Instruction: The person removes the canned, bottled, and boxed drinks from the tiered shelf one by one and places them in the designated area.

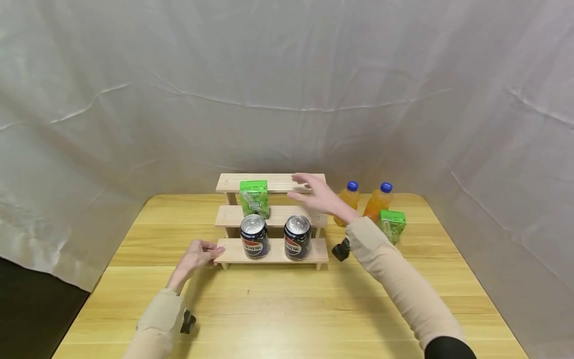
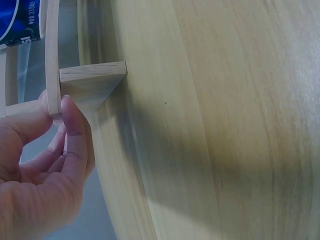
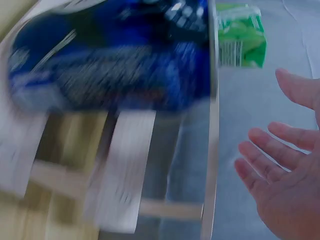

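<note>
A three-tier wooden shelf (image 1: 273, 257) stands near the table's back. My left hand (image 1: 199, 255) pinches the left end of its lowest board, thumb on top and fingers beneath, as the left wrist view (image 2: 52, 150) shows from close up. My right hand (image 1: 318, 197), fingers spread and holding nothing, hovers over the right side of the upper tiers. Two dark blue cola cans (image 1: 254, 239) (image 1: 298, 240) stand upright on the lowest board. On the middle board's left part is a green drink carton (image 1: 254, 199). One can (image 3: 110, 60) looms blurred in the right wrist view.
Right of the shelf stand two orange drink bottles (image 1: 350, 197) (image 1: 381, 198) with blue caps, partly behind my right arm. Another green carton (image 1: 392, 224) is beside them. A pale grey curtain (image 1: 287, 99) hangs behind the wooden table (image 1: 278, 309).
</note>
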### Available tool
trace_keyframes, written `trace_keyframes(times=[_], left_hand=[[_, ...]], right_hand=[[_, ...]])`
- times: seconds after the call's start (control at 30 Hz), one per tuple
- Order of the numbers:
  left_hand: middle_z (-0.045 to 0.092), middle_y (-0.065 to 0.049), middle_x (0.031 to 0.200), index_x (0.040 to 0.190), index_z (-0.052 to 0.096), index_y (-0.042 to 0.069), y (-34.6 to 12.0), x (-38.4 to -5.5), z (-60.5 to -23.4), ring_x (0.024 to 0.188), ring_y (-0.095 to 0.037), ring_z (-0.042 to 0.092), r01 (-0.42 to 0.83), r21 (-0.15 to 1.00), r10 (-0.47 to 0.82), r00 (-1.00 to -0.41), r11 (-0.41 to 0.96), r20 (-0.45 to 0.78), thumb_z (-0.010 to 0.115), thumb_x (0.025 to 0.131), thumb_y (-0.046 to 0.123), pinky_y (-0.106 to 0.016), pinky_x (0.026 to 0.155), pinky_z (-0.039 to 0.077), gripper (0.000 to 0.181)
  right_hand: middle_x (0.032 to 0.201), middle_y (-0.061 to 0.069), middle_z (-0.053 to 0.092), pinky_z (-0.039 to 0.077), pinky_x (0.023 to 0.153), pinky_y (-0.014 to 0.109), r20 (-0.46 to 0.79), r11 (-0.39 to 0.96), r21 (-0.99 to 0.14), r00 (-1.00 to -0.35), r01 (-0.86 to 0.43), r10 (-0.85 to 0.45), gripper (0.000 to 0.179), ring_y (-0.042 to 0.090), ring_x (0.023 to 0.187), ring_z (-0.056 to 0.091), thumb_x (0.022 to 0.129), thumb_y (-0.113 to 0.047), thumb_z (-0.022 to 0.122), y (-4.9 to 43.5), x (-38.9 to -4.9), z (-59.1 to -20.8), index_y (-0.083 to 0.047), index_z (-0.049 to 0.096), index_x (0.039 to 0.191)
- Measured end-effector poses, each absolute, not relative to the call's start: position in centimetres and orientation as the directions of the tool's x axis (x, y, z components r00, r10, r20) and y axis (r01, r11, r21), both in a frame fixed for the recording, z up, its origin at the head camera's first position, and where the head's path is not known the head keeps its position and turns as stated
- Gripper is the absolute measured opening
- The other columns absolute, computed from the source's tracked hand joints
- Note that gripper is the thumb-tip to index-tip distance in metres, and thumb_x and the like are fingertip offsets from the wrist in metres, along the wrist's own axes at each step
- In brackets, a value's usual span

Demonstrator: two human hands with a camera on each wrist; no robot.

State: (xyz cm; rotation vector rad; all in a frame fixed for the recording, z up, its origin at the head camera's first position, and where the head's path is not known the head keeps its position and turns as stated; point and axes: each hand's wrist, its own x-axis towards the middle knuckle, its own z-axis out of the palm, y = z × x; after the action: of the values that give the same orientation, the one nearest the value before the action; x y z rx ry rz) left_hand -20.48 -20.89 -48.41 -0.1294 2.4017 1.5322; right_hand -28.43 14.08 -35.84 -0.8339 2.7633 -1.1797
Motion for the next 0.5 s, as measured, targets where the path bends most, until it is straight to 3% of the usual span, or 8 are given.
trace_keyframes(times=[0.27,0.5], left_hand=[[0.066,-0.003,0.077,0.110,0.060,-0.020,-20.8,-20.4,-48.5,0.062,-0.008,0.059,-0.219,0.877,0.078,-0.958,0.427,-0.277,0.065,0.098,0.011,-0.023,0.063,0.058,0.034],[0.069,-0.006,0.078,0.111,0.059,-0.021,-20.8,-20.4,-48.2,0.062,-0.009,0.060,-0.211,0.879,0.085,-0.959,0.427,-0.272,0.065,0.097,0.011,-0.024,0.063,0.058,0.036]], right_hand=[[0.150,0.020,0.050,0.037,0.122,0.048,0.119,0.546,-0.696,-0.825,-0.467,-0.553,0.064,0.035,0.141,0.046,0.097,-0.028,0.068,9.8,-29.6,-35.2,0.003,0.042,0.147],[0.154,0.018,0.047,0.035,0.124,0.047,0.042,0.559,-0.700,-0.807,-0.444,-0.589,0.070,0.035,0.144,0.045,0.096,-0.032,0.069,7.4,-30.1,-34.8,0.000,0.040,0.150]])
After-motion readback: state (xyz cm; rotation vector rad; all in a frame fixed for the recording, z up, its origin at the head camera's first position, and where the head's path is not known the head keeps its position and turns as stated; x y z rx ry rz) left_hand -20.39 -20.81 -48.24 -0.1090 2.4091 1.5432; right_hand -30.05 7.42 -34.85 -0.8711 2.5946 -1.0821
